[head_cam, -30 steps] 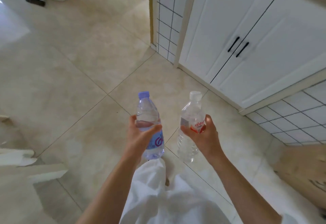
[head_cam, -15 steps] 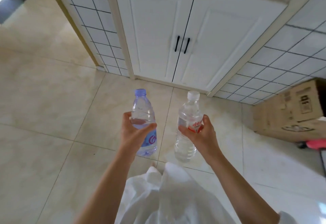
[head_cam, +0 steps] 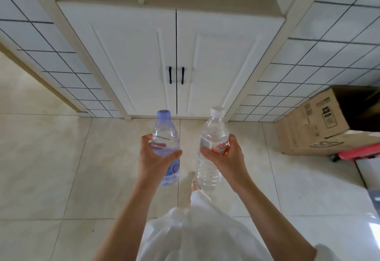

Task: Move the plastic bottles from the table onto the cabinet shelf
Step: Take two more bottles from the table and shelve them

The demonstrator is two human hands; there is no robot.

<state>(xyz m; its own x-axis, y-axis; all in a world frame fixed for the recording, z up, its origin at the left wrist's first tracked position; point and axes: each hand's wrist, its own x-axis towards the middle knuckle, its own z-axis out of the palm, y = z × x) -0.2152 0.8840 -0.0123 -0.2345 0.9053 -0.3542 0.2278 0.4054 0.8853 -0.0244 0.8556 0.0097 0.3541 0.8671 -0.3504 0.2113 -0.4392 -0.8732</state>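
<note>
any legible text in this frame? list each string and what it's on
No string can be read.
Red label on the white-capped bottle: white script, too blurred.
Blue label on the purple-capped bottle: a swirl logo only, no legible letters.
Cardboard box: black printed panels and a mark, too small and blurred.

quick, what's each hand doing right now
Left hand: holds the clear plastic bottle with the purple cap.
Right hand: holds the clear plastic bottle with the white cap.

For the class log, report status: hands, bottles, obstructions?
Left hand grips blue-capped bottle; right hand grips white-capped bottle. Both upright, facing cabinet. Path ahead unobstructed; cardboard box off right.
</note>
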